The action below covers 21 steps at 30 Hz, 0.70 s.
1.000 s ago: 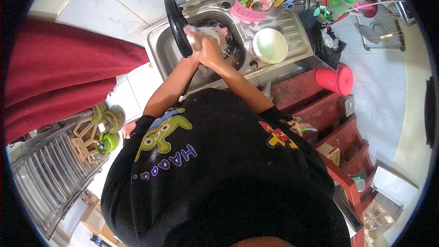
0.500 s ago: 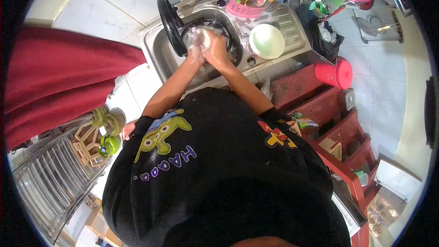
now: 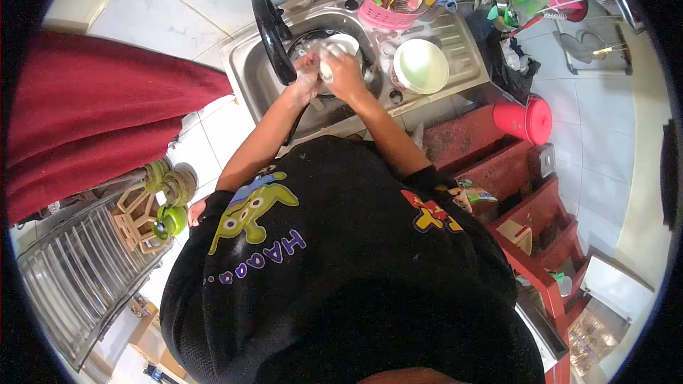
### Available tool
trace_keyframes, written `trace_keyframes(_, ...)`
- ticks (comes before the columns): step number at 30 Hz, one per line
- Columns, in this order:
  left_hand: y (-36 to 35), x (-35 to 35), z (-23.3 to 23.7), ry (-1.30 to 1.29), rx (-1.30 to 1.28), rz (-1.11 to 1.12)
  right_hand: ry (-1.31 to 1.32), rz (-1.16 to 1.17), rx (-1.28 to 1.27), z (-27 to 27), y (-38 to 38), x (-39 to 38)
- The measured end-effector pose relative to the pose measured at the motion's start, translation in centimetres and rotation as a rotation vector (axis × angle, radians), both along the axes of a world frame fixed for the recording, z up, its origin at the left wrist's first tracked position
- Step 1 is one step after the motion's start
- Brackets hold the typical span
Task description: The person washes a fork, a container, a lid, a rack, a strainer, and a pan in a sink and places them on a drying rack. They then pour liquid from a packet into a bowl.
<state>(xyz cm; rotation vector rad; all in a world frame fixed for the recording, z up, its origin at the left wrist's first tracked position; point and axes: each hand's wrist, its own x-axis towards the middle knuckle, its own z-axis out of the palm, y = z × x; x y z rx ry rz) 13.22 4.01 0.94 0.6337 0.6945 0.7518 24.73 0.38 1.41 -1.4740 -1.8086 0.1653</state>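
Observation:
Both hands are over the sink (image 3: pixel 249 75), wet and covered with white foam. My left hand (image 3: pixel 306 77) has its fingers curled, close against the right one. My right hand (image 3: pixel 344 75) is closed around something small and pale at its palm; I cannot tell what it is. Beneath them in the basin lies a round black pan (image 3: pixel 293 48), its dark handle pointing toward my body. A white dish (image 3: pixel 346 44) rests in the pan, partly hidden by my fingers. The black faucet (image 3: pixel 270 32) arches over the basin, just left of my hands.
On the drainboard stands a white tub (image 3: pixel 421 66), with a pink basket (image 3: pixel 386 16) of utensils behind it. A red lidded bucket (image 3: pixel 524 119) sits on red steps at the right. A dark red curtain (image 3: pixel 107 114) hangs at the left, above a metal dish rack (image 3: pixel 85 277).
My hands have come lower and slightly toward my body, uncovering the white dish in the pan. The pan's handle now shows below my wrists. The view has shifted a little.

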Motion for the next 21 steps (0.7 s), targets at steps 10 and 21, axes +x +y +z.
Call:
trace_keyframes(10, -1.9, -6.3, -1.5, 0.631, 0.147, -0.044, 0.208, -0.092, -0.114, 1.9, 0.6, 2.5)
trace_keyframes(21, 2.7, -14.4, -9.8, 1.535, 1.128, -0.129, -0.163, -0.353, -0.432, 2.4, -5.7, 18.3)
